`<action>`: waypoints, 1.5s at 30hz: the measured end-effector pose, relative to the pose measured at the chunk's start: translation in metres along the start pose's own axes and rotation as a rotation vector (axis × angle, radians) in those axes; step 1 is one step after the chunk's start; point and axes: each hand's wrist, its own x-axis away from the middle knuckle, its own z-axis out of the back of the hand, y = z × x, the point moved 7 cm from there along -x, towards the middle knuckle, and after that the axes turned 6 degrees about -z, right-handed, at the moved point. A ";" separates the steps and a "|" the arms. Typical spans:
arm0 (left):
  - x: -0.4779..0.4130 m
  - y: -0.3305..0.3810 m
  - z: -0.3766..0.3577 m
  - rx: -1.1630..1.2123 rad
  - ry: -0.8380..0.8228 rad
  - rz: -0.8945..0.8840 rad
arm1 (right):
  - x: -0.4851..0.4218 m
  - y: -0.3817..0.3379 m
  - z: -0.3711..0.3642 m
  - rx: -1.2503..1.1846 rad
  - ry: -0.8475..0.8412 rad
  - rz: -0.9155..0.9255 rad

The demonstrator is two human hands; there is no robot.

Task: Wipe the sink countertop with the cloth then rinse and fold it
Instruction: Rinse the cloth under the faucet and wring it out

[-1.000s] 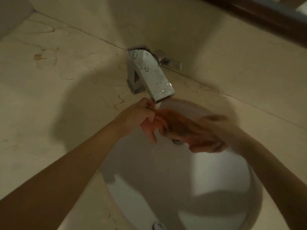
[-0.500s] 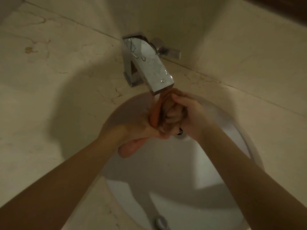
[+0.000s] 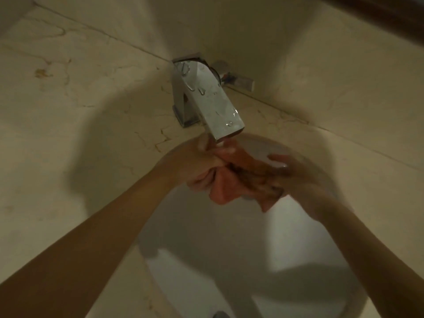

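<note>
Rinse step underway: left hand (image 3: pixel 199 166) and right hand (image 3: pixel 296 180) both grip cloth (image 3: pixel 231 180) under tap (image 3: pixel 213 111); wiping looks done; fold pending.

A cream, veined stone counter (image 3: pixel 68 138) carries a wet chrome faucet (image 3: pixel 206 104) at the back wall, with a white sink (image 3: pixel 206 244) set into it.

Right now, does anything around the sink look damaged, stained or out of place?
Two things. The countertop has a brownish stain at far left, and dark cracks run through it just left of the faucet. Otherwise nothing stands out: both hands hold the cloth under the spout.
</note>
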 end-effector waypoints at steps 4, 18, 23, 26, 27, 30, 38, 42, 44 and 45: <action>-0.001 0.007 -0.005 -0.196 -0.030 -0.004 | 0.004 -0.009 -0.041 0.435 -0.030 0.101; 0.010 -0.013 0.001 -0.404 -0.122 -0.056 | -0.017 -0.046 -0.064 0.501 -0.095 0.239; 0.014 -0.032 0.005 -0.557 -0.027 -0.006 | -0.010 -0.062 -0.071 0.214 -0.204 0.184; 0.020 -0.012 0.003 -0.186 0.068 -0.059 | -0.011 -0.073 -0.078 0.251 -0.148 0.279; 0.021 -0.003 0.000 -0.123 0.073 -0.086 | -0.009 -0.077 -0.082 0.307 -0.123 0.327; 0.023 -0.003 -0.004 0.059 0.148 -0.055 | -0.006 -0.079 -0.094 0.427 -0.140 0.393; 0.022 -0.023 0.009 0.069 0.314 0.051 | -0.001 -0.072 -0.060 0.568 -0.237 0.337; 0.017 -0.008 -0.006 0.454 0.216 0.005 | -0.005 -0.048 -0.059 0.353 -0.342 0.170; 0.011 -0.002 -0.018 0.611 0.108 -0.048 | -0.008 -0.039 -0.062 0.217 -0.321 0.174; 0.009 0.001 -0.024 0.682 0.064 -0.056 | -0.007 -0.037 -0.066 0.119 -0.309 0.187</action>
